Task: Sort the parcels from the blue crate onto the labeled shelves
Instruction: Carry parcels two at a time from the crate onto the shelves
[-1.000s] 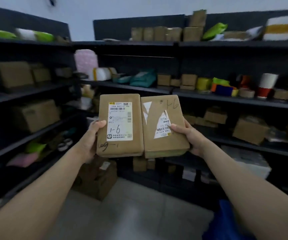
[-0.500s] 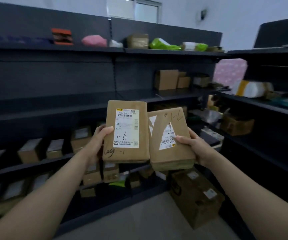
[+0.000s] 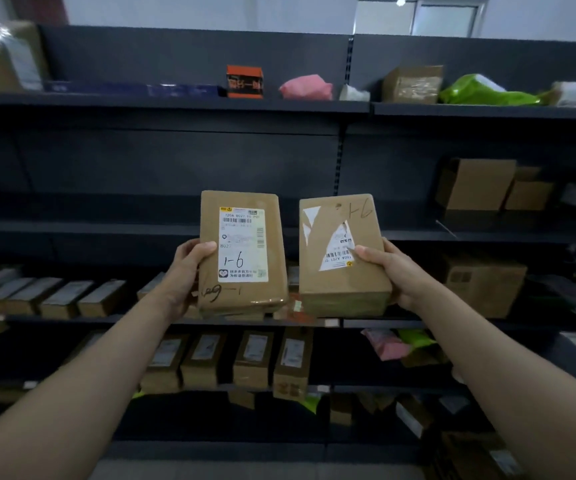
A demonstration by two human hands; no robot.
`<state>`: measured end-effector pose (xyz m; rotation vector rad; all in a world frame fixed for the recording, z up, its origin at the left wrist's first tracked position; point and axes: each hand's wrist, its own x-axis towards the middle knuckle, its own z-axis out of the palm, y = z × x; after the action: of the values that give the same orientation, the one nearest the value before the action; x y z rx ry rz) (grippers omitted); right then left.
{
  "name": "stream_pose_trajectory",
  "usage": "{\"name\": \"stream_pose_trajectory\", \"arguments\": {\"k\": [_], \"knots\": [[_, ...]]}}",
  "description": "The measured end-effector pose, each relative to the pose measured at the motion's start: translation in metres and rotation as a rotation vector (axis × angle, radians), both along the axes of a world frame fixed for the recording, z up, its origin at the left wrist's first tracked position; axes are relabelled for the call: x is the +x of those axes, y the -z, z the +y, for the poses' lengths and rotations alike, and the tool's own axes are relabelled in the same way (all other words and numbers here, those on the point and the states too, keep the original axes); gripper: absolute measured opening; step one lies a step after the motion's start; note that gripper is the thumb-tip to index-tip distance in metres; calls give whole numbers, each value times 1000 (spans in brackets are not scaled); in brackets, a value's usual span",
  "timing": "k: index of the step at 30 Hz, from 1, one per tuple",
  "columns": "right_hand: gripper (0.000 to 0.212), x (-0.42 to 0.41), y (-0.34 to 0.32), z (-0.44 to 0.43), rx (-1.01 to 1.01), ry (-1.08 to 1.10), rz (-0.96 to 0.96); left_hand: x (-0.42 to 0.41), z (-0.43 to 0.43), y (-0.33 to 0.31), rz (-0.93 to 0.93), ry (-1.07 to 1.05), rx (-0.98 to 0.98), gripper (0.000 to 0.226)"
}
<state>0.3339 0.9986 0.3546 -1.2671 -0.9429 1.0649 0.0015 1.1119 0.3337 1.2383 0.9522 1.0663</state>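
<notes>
My left hand (image 3: 184,271) grips the left edge of a brown parcel (image 3: 243,251) with a white label marked "1-6", thumb on its front. My right hand (image 3: 388,271) grips a second brown parcel (image 3: 342,258) by its right edge, thumb on a torn white label; "1-6" is handwritten at its top. Both parcels are held upright side by side, with a small gap between them, in front of dark shelves (image 3: 175,230). The blue crate is out of view.
The top shelf carries an orange box (image 3: 245,81), a pink bag (image 3: 309,87), a brown box (image 3: 412,84) and a green bag (image 3: 480,93). Rows of small brown boxes (image 3: 238,358) fill the lower shelves. Larger cartons (image 3: 480,183) stand at the right.
My view has swung left along the shelving, so the corner and the carton on the floor are gone. The two parcels have parted slightly and sit higher against the shelves.
</notes>
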Motion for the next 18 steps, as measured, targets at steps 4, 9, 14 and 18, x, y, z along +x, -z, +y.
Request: {"name": "stream_pose_trajectory", "arguments": {"k": [4, 9, 14, 18], "knots": [[48, 16, -8, 44, -9, -11, -20, 10, 32, -5, -20, -22, 28, 39], [54, 29, -16, 100, -27, -11, -54, 23, 92, -14, -8, -15, 24, 44], [49, 40, -21, 162, -61, 90, -46, 40, 169, -17, 2, 26, 19, 44], [55, 47, -35, 214, -126, 158, -66, 51, 239, -25, 12, 117, -12, 67]]}}
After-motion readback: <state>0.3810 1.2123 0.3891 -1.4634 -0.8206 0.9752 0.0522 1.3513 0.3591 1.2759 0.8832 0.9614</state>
